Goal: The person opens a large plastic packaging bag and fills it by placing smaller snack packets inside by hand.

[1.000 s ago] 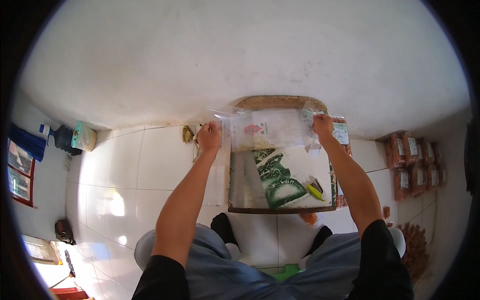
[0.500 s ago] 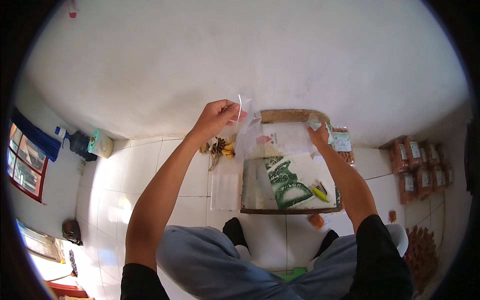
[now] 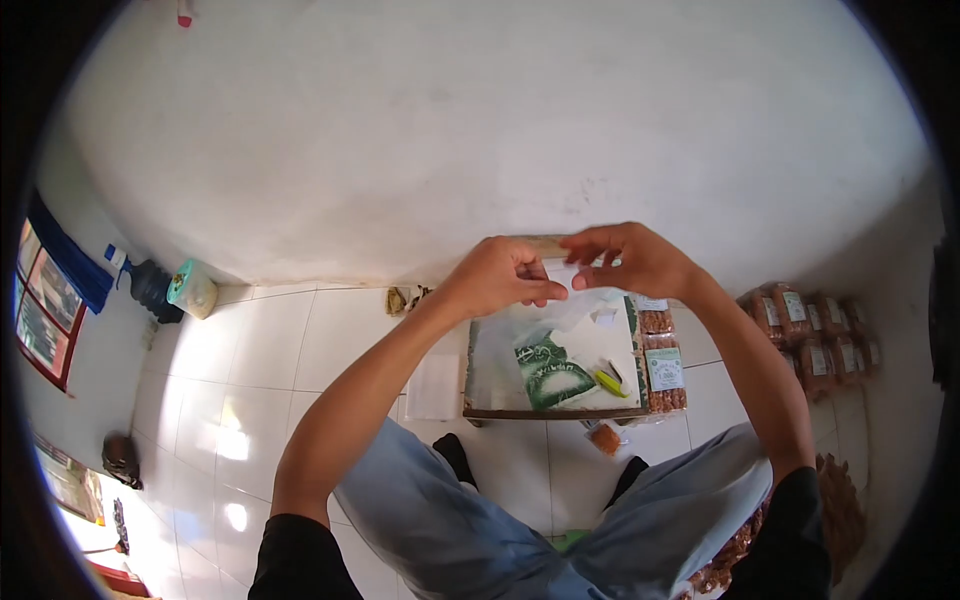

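My left hand (image 3: 508, 274) pinches the upper edge of a clear plastic bag (image 3: 570, 315), which hangs down over a low table (image 3: 630, 335). Facing it, my right hand (image 3: 632, 262) has its thumb and fingers curved around a white slip of paper (image 3: 560, 270) at the bag's top. The two hands nearly meet above the table's far side. Beneath them on the tabletop lie a green printed sheet (image 3: 552, 372) and a small yellow-green tool with a dark part (image 3: 610, 380). The bag partly covers the table's back half.
Labelled packs of brown food (image 3: 665, 372) sit along the table's right side, with more stacked packs (image 3: 790, 310) by the wall. Clear plastic sheets (image 3: 434, 388) lie left of the table. A small orange packet (image 3: 605, 438) is on the floor near my feet.
My right hand has moved left and up from the table's right back corner to meet my left hand. My left hand has shifted right and lower with the plastic bag.
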Demonstrator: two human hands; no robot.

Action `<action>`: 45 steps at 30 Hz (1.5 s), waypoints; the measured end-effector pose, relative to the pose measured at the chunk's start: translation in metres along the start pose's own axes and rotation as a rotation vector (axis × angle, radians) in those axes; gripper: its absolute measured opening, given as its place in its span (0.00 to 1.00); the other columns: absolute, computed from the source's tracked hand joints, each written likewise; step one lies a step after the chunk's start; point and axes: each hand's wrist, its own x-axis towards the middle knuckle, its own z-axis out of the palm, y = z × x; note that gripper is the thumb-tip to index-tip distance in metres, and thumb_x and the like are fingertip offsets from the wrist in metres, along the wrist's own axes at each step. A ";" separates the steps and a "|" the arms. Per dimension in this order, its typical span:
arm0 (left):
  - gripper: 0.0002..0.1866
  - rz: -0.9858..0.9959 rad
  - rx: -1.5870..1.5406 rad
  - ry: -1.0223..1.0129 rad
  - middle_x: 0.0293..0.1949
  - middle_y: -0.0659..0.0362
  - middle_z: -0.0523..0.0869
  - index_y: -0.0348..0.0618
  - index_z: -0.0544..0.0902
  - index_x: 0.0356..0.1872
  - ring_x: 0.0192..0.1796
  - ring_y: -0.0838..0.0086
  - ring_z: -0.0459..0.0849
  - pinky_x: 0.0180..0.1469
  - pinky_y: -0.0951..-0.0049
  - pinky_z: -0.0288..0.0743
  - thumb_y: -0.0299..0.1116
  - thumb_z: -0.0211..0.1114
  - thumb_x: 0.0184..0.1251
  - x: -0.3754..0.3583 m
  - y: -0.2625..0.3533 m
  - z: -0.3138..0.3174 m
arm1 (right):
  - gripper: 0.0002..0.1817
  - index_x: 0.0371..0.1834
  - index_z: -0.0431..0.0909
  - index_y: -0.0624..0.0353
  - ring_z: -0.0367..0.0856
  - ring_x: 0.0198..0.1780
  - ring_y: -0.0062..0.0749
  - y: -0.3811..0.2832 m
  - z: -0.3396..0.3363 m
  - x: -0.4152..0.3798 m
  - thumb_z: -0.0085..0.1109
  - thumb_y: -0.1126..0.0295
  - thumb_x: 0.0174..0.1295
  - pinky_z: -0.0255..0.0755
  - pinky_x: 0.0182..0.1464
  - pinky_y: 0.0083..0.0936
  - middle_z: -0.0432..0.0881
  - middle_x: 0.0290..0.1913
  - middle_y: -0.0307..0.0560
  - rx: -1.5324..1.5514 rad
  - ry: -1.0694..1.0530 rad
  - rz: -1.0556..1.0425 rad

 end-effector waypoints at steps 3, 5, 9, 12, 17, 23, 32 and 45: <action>0.18 -0.028 -0.029 -0.014 0.26 0.59 0.87 0.40 0.82 0.27 0.27 0.81 0.82 0.31 0.80 0.75 0.43 0.77 0.52 0.000 0.006 0.015 | 0.16 0.46 0.83 0.63 0.81 0.39 0.24 0.011 0.009 -0.017 0.65 0.64 0.60 0.74 0.44 0.24 0.86 0.36 0.43 -0.055 -0.001 0.098; 0.18 -0.047 -0.061 0.003 0.27 0.60 0.87 0.40 0.82 0.28 0.28 0.81 0.83 0.32 0.79 0.76 0.44 0.77 0.53 0.002 0.004 0.019 | 0.12 0.40 0.84 0.65 0.81 0.34 0.23 0.022 0.012 -0.024 0.63 0.67 0.60 0.74 0.38 0.23 0.86 0.31 0.43 0.111 0.118 0.128; 0.13 -0.074 -0.502 0.093 0.33 0.59 0.87 0.40 0.82 0.35 0.35 0.79 0.85 0.37 0.79 0.78 0.40 0.70 0.63 0.007 -0.013 0.026 | 0.13 0.32 0.82 0.67 0.81 0.30 0.22 0.046 0.016 -0.031 0.65 0.65 0.59 0.73 0.35 0.21 0.84 0.28 0.44 0.143 0.256 0.203; 0.11 -0.087 -0.500 0.111 0.36 0.59 0.87 0.40 0.82 0.39 0.39 0.77 0.85 0.41 0.78 0.78 0.38 0.64 0.68 0.007 -0.016 0.030 | 0.20 0.23 0.77 0.65 0.77 0.26 0.20 0.044 0.019 -0.036 0.69 0.58 0.57 0.70 0.30 0.21 0.80 0.21 0.43 0.147 0.361 0.288; 0.16 0.079 -0.311 0.052 0.37 0.58 0.87 0.38 0.82 0.42 0.40 0.77 0.85 0.44 0.76 0.77 0.42 0.55 0.75 0.013 -0.024 0.041 | 0.27 0.14 0.68 0.58 0.60 0.19 0.14 0.048 0.021 -0.040 0.75 0.51 0.50 0.57 0.20 0.20 0.65 0.12 0.30 -0.133 0.314 0.339; 0.19 0.056 -0.216 0.069 0.39 0.55 0.87 0.34 0.80 0.45 0.36 0.76 0.85 0.41 0.75 0.77 0.40 0.47 0.79 0.010 -0.024 0.049 | 0.25 0.29 0.78 0.64 0.74 0.29 0.25 0.050 0.022 -0.046 0.74 0.50 0.49 0.70 0.33 0.26 0.77 0.25 0.43 -0.197 0.603 0.049; 0.20 0.064 -0.083 0.028 0.42 0.58 0.86 0.37 0.81 0.47 0.39 0.77 0.84 0.42 0.73 0.78 0.41 0.45 0.79 0.010 -0.028 0.043 | 0.14 0.36 0.81 0.64 0.78 0.46 0.36 0.023 0.026 -0.029 0.70 0.64 0.56 0.72 0.48 0.30 0.82 0.36 0.47 -0.229 0.674 -0.119; 0.16 0.063 0.329 0.067 0.41 0.57 0.88 0.46 0.79 0.52 0.37 0.70 0.88 0.41 0.69 0.78 0.43 0.49 0.77 0.008 -0.025 0.037 | 0.09 0.37 0.82 0.65 0.83 0.38 0.34 0.024 0.016 -0.021 0.63 0.70 0.59 0.76 0.42 0.31 0.84 0.40 0.51 0.053 0.208 0.193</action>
